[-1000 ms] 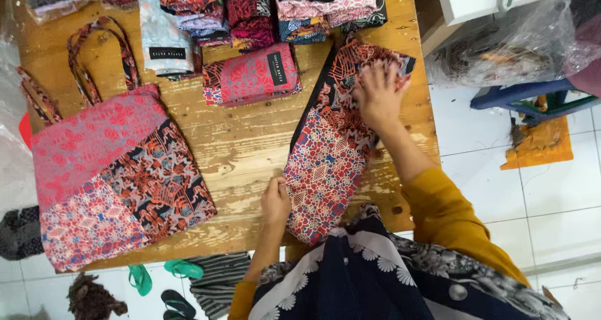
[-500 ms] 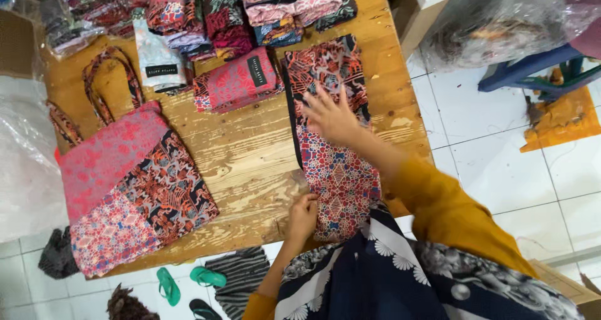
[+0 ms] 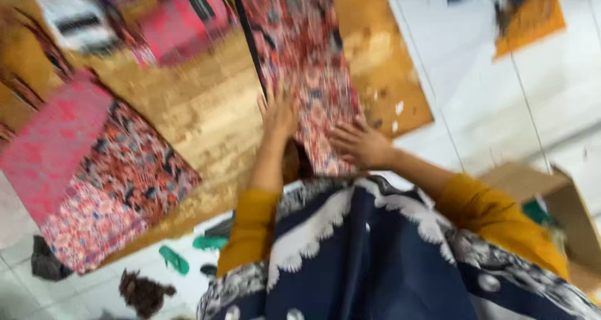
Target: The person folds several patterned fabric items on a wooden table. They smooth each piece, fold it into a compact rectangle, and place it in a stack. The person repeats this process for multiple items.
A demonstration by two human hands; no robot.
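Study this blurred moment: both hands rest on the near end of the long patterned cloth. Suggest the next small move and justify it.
Probably slide both palms outward to flatten the cloth. The left hand lies on the left edge of the red patterned cloth, the right hand on its near end; the strip runs lengthwise on the wooden table, its end at the table's near edge.

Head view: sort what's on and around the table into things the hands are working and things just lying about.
In hand:
left hand and right hand, both flat on the long patterned cloth

Lying about:
patchwork tote bag
folded red cloth
green sandals
cardboard box
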